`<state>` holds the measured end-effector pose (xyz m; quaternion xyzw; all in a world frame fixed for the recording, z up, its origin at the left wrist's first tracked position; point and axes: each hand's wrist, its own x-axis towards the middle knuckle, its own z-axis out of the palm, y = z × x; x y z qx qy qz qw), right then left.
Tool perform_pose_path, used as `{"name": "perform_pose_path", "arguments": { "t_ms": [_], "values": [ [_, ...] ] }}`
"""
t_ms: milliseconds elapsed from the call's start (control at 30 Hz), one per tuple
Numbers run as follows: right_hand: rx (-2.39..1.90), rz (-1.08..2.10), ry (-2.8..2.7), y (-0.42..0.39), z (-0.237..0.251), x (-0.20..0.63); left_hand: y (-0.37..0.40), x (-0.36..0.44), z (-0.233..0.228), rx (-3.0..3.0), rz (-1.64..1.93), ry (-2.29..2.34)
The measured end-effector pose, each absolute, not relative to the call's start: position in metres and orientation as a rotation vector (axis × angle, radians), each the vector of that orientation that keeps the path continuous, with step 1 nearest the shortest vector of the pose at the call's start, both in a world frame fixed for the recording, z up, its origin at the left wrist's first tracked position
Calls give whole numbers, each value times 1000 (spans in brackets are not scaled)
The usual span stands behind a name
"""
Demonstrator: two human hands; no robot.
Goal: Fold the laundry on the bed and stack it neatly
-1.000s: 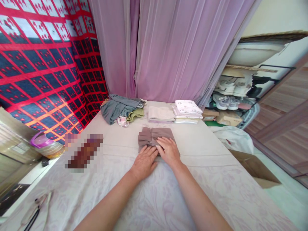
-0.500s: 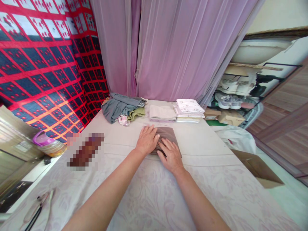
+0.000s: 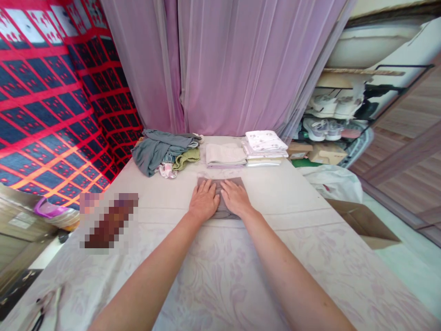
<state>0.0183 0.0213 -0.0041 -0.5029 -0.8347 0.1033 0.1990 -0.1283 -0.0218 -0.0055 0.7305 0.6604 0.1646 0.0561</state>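
Pressing down now, both palms flat on the small folded taupe-brown cloth (image 3: 220, 197) that lies on the pale floral-printed bed (image 3: 220, 276), just in front of the folded stacks. The left hand (image 3: 204, 201) and the right hand (image 3: 234, 198) sit side by side, fingers spread and open, thumbs nearly touching over the middle of the bundle, gripping nothing, just bearing down. To do this well, I'd judge, the weight should go evenly through both palms and sweep outward from the centre, so the creases set flat and the edges stay square rather than skewing. Behind it, the folded cream cloth (image 3: 225, 155) sits close by, and the stack of white printed folded cloths (image 3: 265, 145) just right of that; the loose heap of grey and olive garments (image 3: 163, 151) lies to the left, near the lilac curtain (image 3: 241, 64). Compared with half a second ago, the left hand has drawn back from the far-left corner to sit level with the right one, and the cloth looks squarer and more compact; a second ago it showed a gathered, ruffled far edge, now smoothed away.
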Motion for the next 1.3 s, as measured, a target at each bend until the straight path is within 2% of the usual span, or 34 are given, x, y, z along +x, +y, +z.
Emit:
{"name": "perform_pose_path", "arguments": {
  "t_ms": [200,533,667,767,867,967,1133,1300],
  "values": [
    [-1461,376,-2319,23,-35,24,-26,-133,-16,2281,625,1975],
    [-1461,253,-2288,21,-33,19,-22,-128,-14,2230,560,2017],
    [-1338,366,-2162,23,-28,27,-17,-135,-11,2146,540,1953],
    [-1290,449,-1873,22,-25,56,-14,-150,-3,2087,618,1871],
    [-1419,453,-1574,20,-32,98,-11,-169,7,1894,740,1957],
    [-1529,502,-1451,17,-46,131,-10,-186,16,1502,653,2090],
    [-1565,422,-1534,4,-56,133,-10,-195,26,1174,492,1965],
    [-1711,419,-1742,-14,-39,119,-9,-187,31,891,574,1798]
  ]
}}
